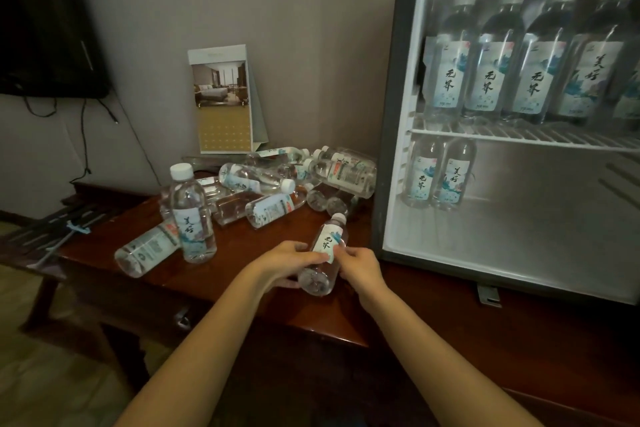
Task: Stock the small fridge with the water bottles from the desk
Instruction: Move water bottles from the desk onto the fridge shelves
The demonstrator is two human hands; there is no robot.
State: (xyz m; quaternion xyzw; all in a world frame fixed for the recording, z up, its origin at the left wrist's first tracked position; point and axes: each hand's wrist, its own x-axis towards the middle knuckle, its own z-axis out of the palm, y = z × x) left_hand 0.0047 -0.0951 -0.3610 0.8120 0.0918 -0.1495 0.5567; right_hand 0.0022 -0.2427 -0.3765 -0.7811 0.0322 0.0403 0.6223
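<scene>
Just right of your right fingers stands the fridge. Its upper shelf carries a row of bottles, all upright, and two bottles stand upright below, at its left side. Both your hands grasp one water bottle over the desk: your left hand curls round it and your right hand pinches its label. Its long axis tilts, with the cap up and away from you and the base toward you. Beyond your fingertips lies a heap of bottles.

Forearms outstretched, left hand, right hand, fingers curled round one bottle
</scene>
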